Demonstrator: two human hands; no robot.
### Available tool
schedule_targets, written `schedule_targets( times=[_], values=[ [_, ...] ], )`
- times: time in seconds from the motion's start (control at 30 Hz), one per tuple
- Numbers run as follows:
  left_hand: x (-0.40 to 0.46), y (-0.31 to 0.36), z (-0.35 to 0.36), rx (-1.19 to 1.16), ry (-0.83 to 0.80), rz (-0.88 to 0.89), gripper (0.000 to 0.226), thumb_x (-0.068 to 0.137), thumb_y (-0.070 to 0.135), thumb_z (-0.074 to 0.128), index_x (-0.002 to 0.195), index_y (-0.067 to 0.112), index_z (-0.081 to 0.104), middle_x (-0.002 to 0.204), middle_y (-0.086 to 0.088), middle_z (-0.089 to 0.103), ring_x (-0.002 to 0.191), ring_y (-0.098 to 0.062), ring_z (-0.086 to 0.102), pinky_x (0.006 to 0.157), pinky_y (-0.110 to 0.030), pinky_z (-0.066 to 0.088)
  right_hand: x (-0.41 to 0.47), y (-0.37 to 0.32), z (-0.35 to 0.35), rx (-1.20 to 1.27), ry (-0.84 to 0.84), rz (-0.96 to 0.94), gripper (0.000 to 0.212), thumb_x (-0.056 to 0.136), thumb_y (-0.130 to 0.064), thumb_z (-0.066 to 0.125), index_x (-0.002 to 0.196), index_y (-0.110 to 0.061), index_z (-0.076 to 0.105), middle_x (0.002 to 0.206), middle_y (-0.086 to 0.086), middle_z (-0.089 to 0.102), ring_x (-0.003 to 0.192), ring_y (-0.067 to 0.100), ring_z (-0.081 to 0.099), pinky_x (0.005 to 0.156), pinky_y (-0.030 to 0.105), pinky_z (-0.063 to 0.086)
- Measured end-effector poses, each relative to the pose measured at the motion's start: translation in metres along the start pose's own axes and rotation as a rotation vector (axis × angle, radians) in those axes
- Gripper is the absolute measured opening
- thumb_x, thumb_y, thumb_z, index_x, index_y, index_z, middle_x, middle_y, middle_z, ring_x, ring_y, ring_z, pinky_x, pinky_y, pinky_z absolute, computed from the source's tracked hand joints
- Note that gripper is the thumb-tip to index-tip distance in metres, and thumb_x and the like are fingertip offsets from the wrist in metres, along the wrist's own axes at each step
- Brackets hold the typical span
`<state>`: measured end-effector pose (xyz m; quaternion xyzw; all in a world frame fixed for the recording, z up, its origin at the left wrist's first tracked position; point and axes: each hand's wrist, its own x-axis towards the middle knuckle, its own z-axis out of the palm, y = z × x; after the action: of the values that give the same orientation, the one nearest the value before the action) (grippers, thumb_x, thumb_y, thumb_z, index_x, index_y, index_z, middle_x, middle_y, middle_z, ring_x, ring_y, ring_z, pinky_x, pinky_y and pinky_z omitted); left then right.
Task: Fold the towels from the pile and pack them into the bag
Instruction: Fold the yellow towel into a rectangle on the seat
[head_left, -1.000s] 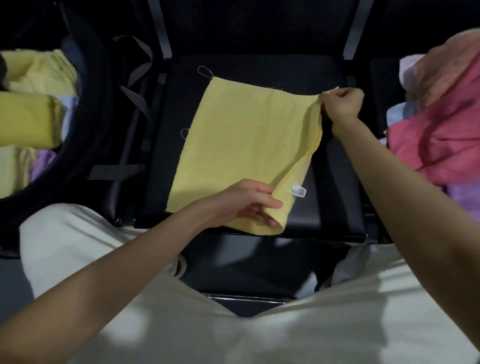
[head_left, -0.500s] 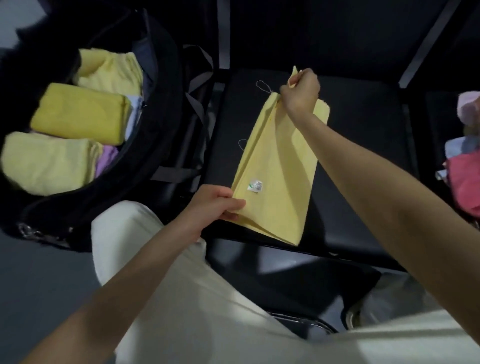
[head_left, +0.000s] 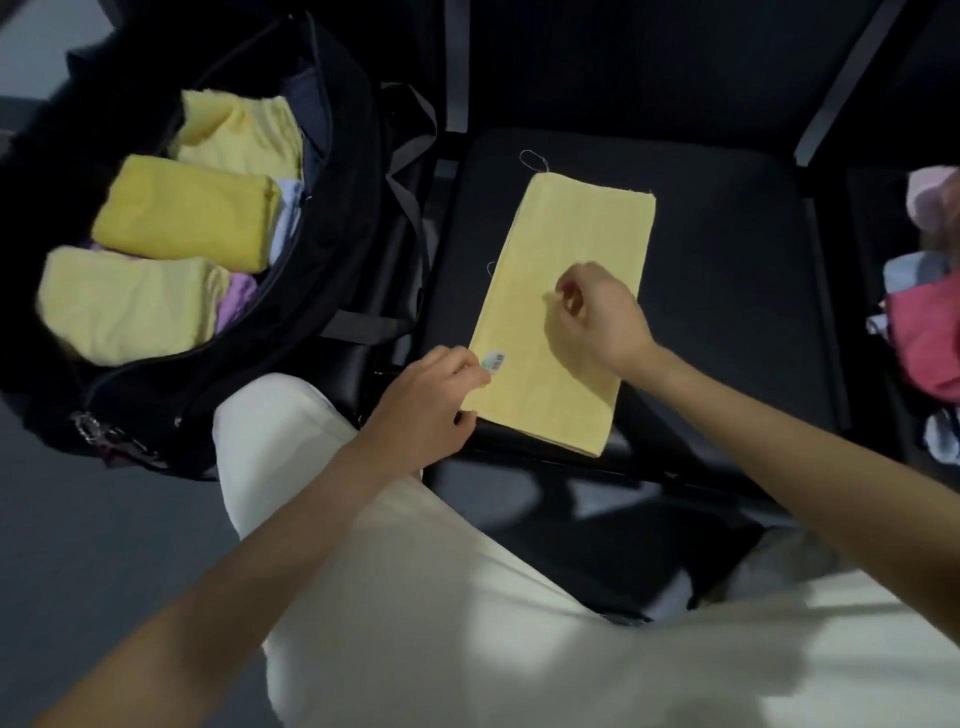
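A pale yellow towel (head_left: 566, 312) lies folded into a long, narrow rectangle on the black seat (head_left: 727, 291), flat, its long side running away from the person and leaning a little to the right. A small white label (head_left: 493, 360) sits at the towel's near left edge, and thin loose threads curl off its far left corner.

The left hand (head_left: 426, 405) is at the towel's near left corner, just beside the label — its fingers (head_left: 467, 371) are curled and touch the cloth edge there, though whether they truly pinch it cannot be told. The right hand (head_left: 597, 322) hovers over the middle of the towel, fingers loosely curled and holding nothing; a shadow falls on the cloth beneath it.

Left of the towel stands an open black bag (head_left: 332, 249), its grey straps (head_left: 410, 176) hanging on the side facing the towel. Inside the bag are folded towels (head_left: 187, 213): a deeper yellow one in the middle, paler yellow ones nearer and farther, with bits of lilac and light blue cloth showing between them.

Well to the right of the towel, at the picture's edge, is the pile (head_left: 924, 332) of unfolded towels — pink, light blue and pale ones heaped together.

Nearer than the towel, the person's legs in white trousers (head_left: 467, 597) fill the lower view, with grey floor (head_left: 104, 519) to their left
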<state>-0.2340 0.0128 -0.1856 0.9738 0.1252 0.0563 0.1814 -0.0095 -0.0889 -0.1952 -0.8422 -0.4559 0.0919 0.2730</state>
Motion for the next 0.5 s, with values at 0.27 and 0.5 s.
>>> schedule_targets(
  times=[0.27,0.5],
  values=[
    [0.015,0.006,0.009,0.27,-0.191,0.134,0.036,0.074,0.004,0.059,0.11,0.008,0.06,0.118,-0.004,0.057,0.109,-0.024,0.054,0.086,-0.038,0.049,-0.115,0.011,-0.021,-0.342,-0.233,-0.473,0.031,0.072,-0.03,0.056,0.094,-0.009,0.062,0.099,0.006,0.059,0.086,0.024,0.055,0.071,0.034,0.047],
    [0.025,0.019,0.015,0.291,-0.163,0.057,0.029,0.076,0.013,0.069,0.104,0.008,0.062,0.115,-0.006,0.062,0.104,-0.027,0.057,0.08,-0.038,0.051,-0.127,0.025,-0.006,-0.365,-0.166,-0.382,0.022,0.067,-0.013,0.068,0.087,-0.006,0.062,0.093,0.009,0.061,0.083,0.028,0.058,0.066,0.036,0.05]
  ],
)
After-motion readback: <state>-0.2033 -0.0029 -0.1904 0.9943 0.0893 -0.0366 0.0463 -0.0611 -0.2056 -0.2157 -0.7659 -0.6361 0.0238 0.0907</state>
